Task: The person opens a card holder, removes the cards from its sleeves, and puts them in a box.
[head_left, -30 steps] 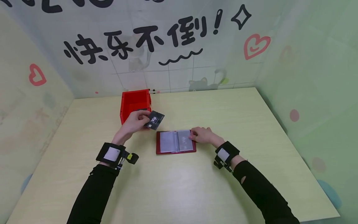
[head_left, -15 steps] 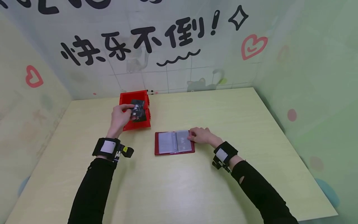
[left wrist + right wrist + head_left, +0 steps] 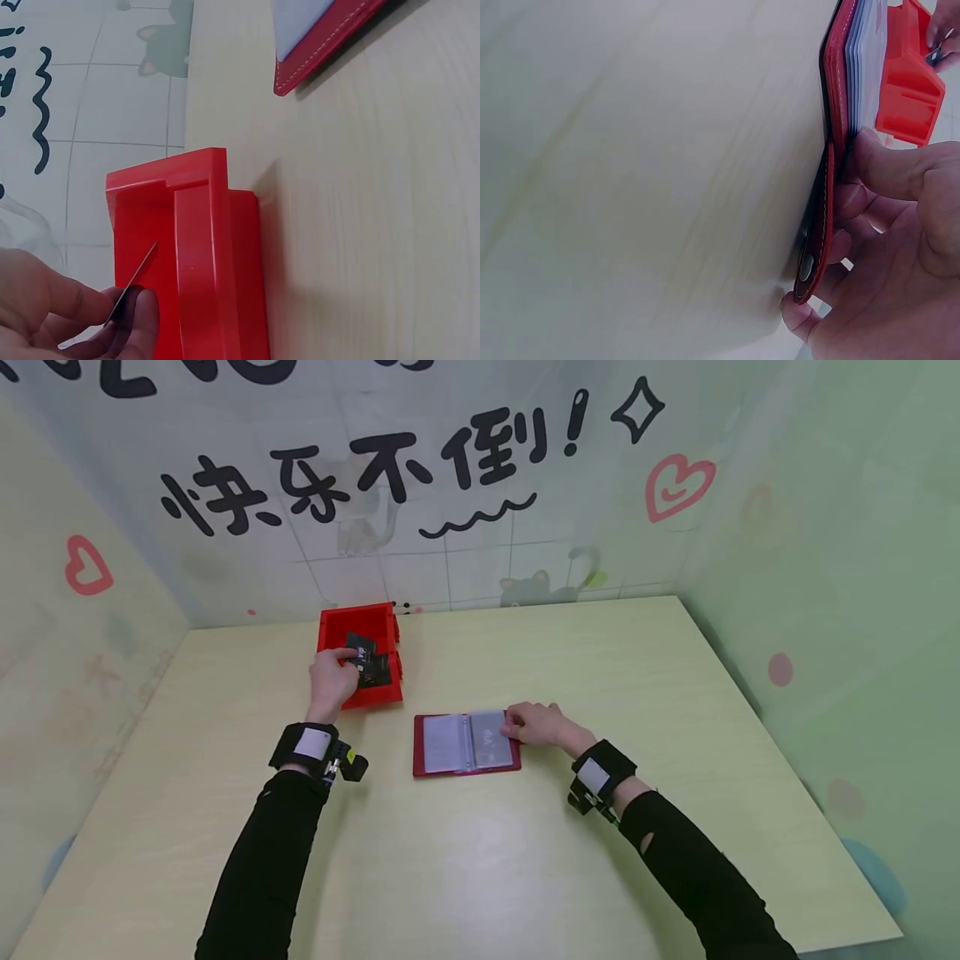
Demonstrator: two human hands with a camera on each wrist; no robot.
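My left hand pinches a black card over the red bin. In the left wrist view the thin card is nearly edge-on between thumb and fingers, inside the bin's outline. Another black card lies in the bin, partly overlapped. An open card holder with a red cover and clear sleeves lies flat on the table. At its right edge, my right hand grips it. The right wrist view has the thumb at the stacked sleeves and fingers behind the snap strap.
The pale wooden table carries the bin at its far left part, close to the printed back wall. A green side wall borders the table's right edge. The card holder sits front right of the bin.
My left hand has carried the black card from between bin and holder back left over the bin, then lowered and tilted it there. The right hand has kept its place on the card holder.
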